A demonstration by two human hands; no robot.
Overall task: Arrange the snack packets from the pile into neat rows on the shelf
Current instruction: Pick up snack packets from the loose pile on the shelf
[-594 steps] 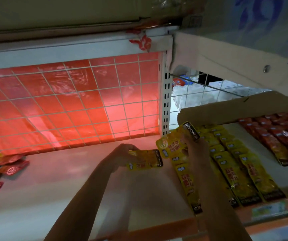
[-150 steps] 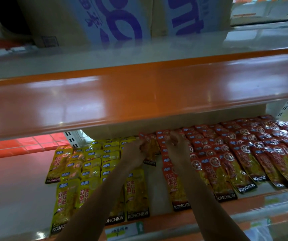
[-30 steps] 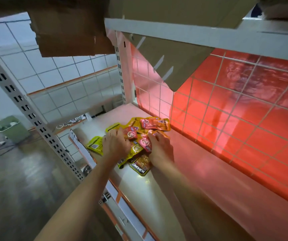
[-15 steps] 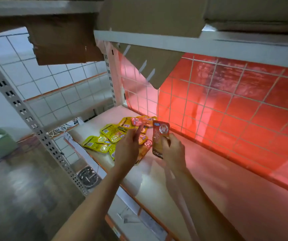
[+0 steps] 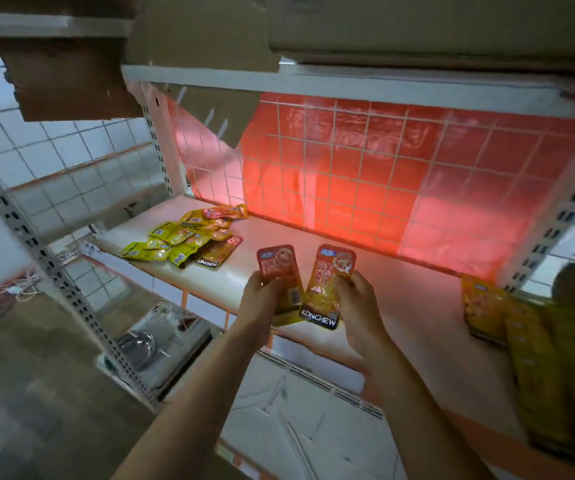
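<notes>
**Two red packets held up over the shelf**

The left hand [image 5: 262,301] has its grip clenched on the lower half of a red snack packet [image 5: 276,266]. The right hand [image 5: 359,303] grasps a second red packet [image 5: 329,282] by its right edge; this one shows a black KONCHEW band at the bottom. Both packets stand upright, side by side, above the front of the shelf [image 5: 411,306], and their lower corners overlap. The pile [image 5: 189,237] of mixed yellow and red packets lies at the shelf's left end, well apart from the hands. Blurred yellow packets [image 5: 521,337] lie in rows at the far right. A wire grid [image 5: 369,157] backs the shelf, with red sheeting [image 5: 348,195] behind it.
</notes>
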